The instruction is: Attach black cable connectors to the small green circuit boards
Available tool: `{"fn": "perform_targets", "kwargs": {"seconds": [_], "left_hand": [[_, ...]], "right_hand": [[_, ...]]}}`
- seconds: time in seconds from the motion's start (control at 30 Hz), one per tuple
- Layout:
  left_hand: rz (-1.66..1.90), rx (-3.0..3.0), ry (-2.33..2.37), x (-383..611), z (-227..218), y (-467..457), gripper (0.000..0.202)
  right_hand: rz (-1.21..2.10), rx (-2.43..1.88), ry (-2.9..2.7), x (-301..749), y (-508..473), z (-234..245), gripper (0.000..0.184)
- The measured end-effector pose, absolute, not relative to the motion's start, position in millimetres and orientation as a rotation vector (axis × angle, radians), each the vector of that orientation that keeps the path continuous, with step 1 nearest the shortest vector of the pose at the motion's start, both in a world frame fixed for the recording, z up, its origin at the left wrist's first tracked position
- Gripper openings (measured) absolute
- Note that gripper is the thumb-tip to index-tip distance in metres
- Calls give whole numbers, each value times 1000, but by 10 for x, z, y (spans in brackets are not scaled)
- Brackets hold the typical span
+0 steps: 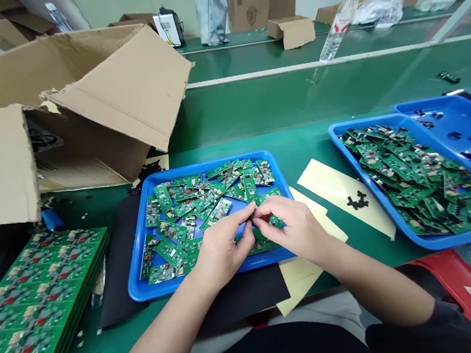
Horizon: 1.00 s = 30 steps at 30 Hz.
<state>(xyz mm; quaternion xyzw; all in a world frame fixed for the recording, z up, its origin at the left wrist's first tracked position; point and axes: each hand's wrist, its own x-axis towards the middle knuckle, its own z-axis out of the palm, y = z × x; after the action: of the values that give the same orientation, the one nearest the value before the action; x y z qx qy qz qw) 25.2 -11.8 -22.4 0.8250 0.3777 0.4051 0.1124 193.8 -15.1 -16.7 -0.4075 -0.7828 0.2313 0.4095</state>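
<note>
My left hand (225, 249) and my right hand (295, 225) meet above the near right part of a blue tray (141, 284). Both are closed in a pinch, fingertips touching. A small green circuit board (250, 187) reaches away from the fingertips, its near end hidden by them. Something small and dark shows between the fingers, too covered to make out. Several loose circuit boards (171, 252) lie jumbled in the tray beneath my hands.
Stacked uncut board panels (41, 300) stand at left, below an open cardboard box (124, 93). To the right, small black pieces (358, 200) lie on yellow paper (325, 180). Beyond are a board-filled blue tray (427, 240), another tray (435, 104) with black parts, and a bottle (339, 26).
</note>
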Motion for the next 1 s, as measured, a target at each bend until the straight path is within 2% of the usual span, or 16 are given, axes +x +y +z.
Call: {"fn": "perform_targets", "kwargs": {"seconds": [0.27,0.6,0.8,0.87,1.0], "left_hand": [[1208,2581,993,217,-235,-68,20],[1151,2785,890,210,-260,-94,24],[1209,2748,1038,182,-200,-102,23],[1283,2581,1188,164,-150,-107,22],[1343,2174,1250,153,-62,-118,19]], "right_hand": [[525,-1050,-2035,1932,-152,-178,16],[515,-1142,-2099,1916,-153,-189,12],[377,-1345,-1984,2056,-41,-182,12],[518,-1400,-1850,2154,24,-157,11],[1153,-1151,-1702,2212,67,-132,15]]}}
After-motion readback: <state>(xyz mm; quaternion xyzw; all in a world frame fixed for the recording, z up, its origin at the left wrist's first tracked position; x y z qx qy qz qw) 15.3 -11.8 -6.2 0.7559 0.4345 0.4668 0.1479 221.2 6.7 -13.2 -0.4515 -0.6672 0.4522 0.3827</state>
